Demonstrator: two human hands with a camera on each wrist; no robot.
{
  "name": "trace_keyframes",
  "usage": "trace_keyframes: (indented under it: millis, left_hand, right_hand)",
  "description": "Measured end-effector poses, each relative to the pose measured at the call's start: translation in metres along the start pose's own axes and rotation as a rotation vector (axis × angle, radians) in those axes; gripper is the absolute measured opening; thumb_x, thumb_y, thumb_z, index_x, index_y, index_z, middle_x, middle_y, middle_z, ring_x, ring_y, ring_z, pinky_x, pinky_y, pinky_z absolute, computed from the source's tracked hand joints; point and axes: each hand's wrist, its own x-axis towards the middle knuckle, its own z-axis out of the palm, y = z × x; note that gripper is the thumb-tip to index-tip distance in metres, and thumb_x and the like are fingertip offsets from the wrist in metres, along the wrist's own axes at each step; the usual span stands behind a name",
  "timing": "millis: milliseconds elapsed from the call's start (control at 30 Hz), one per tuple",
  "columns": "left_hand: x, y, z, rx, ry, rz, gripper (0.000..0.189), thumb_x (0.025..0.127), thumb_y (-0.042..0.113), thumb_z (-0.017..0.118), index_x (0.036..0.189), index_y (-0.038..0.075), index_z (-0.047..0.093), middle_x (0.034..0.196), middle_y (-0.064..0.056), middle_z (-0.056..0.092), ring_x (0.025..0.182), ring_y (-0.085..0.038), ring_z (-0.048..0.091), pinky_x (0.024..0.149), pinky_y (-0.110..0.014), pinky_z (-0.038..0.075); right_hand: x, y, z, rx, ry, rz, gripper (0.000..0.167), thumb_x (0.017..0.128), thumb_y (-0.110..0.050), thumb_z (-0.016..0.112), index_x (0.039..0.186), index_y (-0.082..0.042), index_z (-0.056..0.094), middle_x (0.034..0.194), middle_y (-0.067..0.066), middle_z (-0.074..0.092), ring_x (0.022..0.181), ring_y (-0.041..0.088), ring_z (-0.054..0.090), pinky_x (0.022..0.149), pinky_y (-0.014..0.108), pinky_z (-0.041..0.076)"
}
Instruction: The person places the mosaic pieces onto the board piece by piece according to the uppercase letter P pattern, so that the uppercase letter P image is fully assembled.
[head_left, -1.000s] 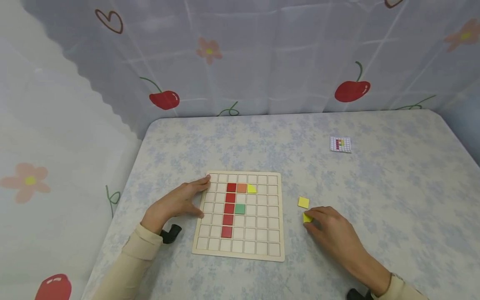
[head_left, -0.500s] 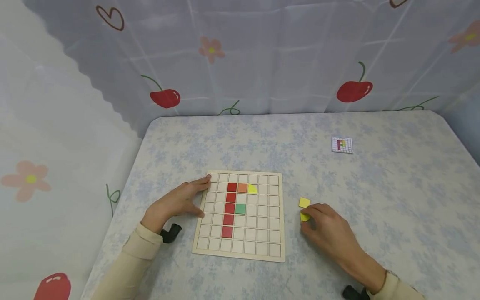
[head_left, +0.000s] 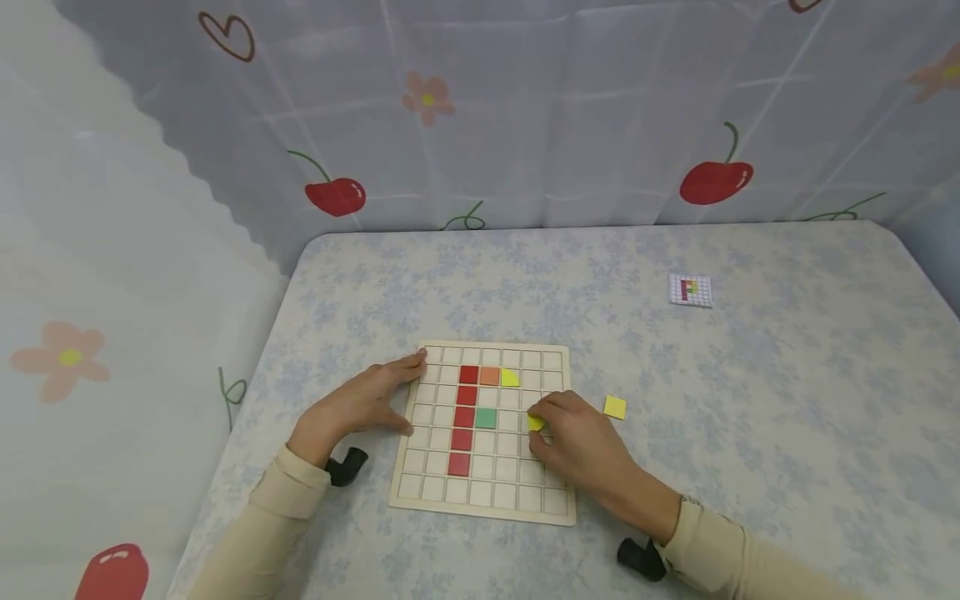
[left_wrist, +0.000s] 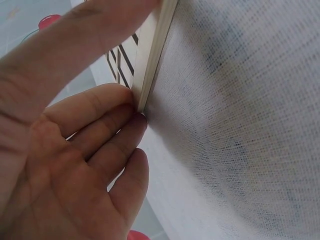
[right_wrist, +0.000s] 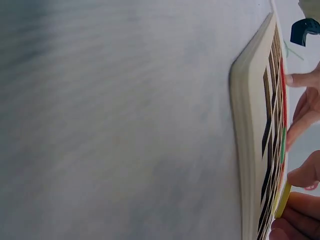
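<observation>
A wooden grid board (head_left: 453, 489) lies on the table. My left hand (head_left: 360, 408) rests at its left edge, thumb and fingers spread and touching the rim, as the left wrist view also shows. Over the board's right part, my right hand (head_left: 588, 446) pinches a yellow tile (head_left: 536, 422) between thumb and fingers; its full outline is hidden. On the grid stand a column of red tiles (head_left: 464, 417), an orange tile (head_left: 490, 377), a yellow tile with a rounded corner (head_left: 509, 378) and a green tile (head_left: 486, 418). Another yellow tile (head_left: 615, 407) lies right of the board.
Towards the back right of the table lies a small card (head_left: 690, 290) printed with a coloured grid pattern. A pale blue patterned cloth (head_left: 787, 400) covers the table. Behind it hangs a curtain (head_left: 540, 117) with cherries and flowers. Black devices (head_left: 642, 559) sit at both wrists.
My right hand has picked up the nearer yellow tile and carried it left over the board. The other loose yellow tile stays on the cloth. My left hand keeps its place.
</observation>
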Motion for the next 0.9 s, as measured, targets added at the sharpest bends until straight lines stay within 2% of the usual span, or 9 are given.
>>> trace_keyframes:
  millis: [333,600,900]
  left_hand:
    - [0.001,0.002,0.000,-0.010,-0.003,0.016,0.096,0.072,0.011,0.087,0.150,-0.003,0.033,0.162,-0.011,0.017,0.147,-0.033,0.018,0.112,-0.047,0.035]
    - [0.001,0.000,0.000,0.016,0.006,0.018,0.096,0.072,0.012,0.088,0.150,-0.003,0.033,0.162,-0.012,0.018,0.147,-0.033,0.020,0.111,-0.047,0.035]
    - [0.001,-0.001,-0.001,0.002,0.005,0.025,0.097,0.072,0.010,0.088,0.150,-0.005,0.033,0.161,-0.013,0.018,0.147,-0.034,0.019,0.111,-0.047,0.035]
  right_hand:
    - [0.016,-0.011,0.013,0.058,-0.057,-0.028,0.016,0.083,-0.005,0.075,0.099,-0.005,0.075,0.099,0.001,0.069,0.095,0.018,0.062,0.077,0.031,0.056]
    - [0.019,-0.012,0.014,0.064,-0.066,-0.142,0.015,0.083,0.001,0.076,0.097,-0.004,0.078,0.098,0.005,0.072,0.097,0.021,0.066,0.080,0.031,0.057]
    - [0.023,-0.014,0.011,0.094,-0.116,-0.113,0.011,0.085,-0.005,0.076,0.095,-0.004,0.078,0.099,0.005,0.072,0.097,0.021,0.064,0.078,0.032,0.057]
